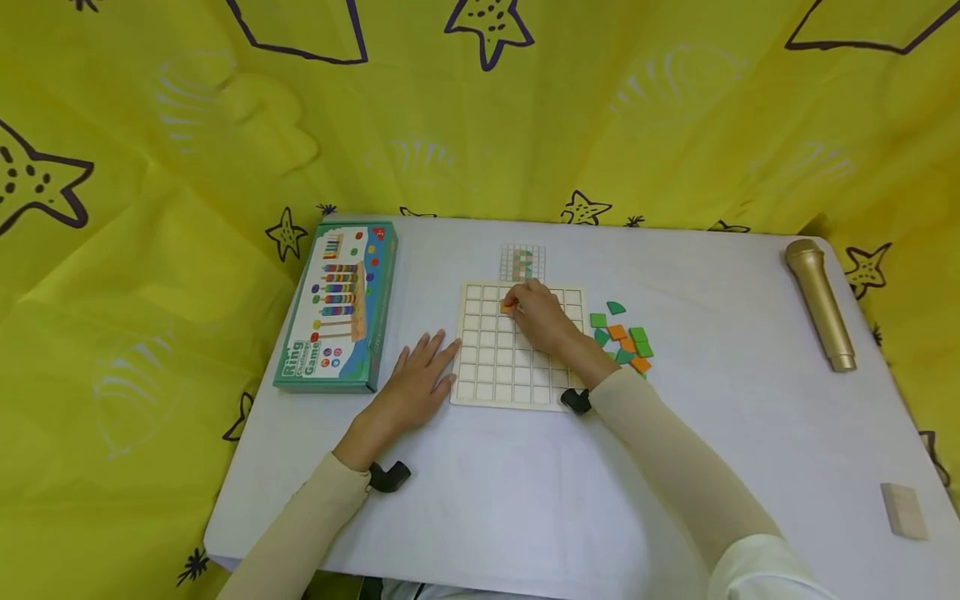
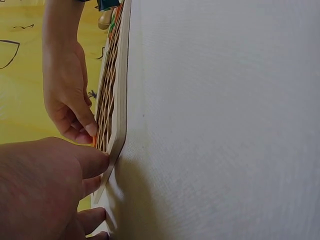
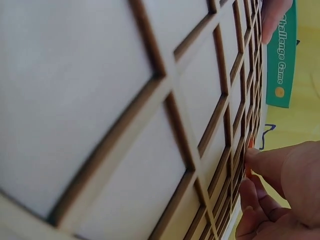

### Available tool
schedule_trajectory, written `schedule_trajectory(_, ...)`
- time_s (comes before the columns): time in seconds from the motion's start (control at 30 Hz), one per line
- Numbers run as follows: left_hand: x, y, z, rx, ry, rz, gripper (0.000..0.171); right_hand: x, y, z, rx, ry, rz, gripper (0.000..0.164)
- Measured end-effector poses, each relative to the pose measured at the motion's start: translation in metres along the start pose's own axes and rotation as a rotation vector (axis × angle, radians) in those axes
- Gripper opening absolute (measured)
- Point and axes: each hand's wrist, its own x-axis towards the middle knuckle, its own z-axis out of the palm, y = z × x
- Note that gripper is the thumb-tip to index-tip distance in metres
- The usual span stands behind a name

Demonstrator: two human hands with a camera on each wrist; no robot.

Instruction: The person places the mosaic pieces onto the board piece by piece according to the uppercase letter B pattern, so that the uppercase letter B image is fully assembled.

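Note:
A pale wooden grid board [image 1: 487, 358] lies on the white table. Over its upper part, my right hand [image 1: 542, 321] pinches a small orange tile [image 1: 507, 307] between thumb and fingers, right at one of the grid cells. The right wrist view shows the same tile [image 3: 249, 159] mostly covered by the fingertips. My left hand [image 1: 415, 385] lies with its fingers spread beside the board's left side, thumb and index tip at the edge. From the left wrist, that hand [image 2: 40, 185] shows its fingertips against the board's side [image 2: 120, 110].
Loose green and orange tiles, such as a green square [image 1: 597, 320], lie right of the board. Behind it is a small pattern card [image 1: 510, 260]. A Ring Challenge Game box [image 1: 337, 308] stands left, a gold microphone [image 1: 821, 304] right, and a wooden block [image 1: 904, 511] near the right edge.

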Motion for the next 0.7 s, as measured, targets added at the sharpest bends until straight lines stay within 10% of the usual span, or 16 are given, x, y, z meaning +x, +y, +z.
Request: schedule_trajectory(0.7, -0.0002, 0.0005, 0.0004, 0.016, -0.003, -0.001, 0.061, 0.0028, -0.0011, -0.0027, -0.024, 0.020, -0.087, 0.015)
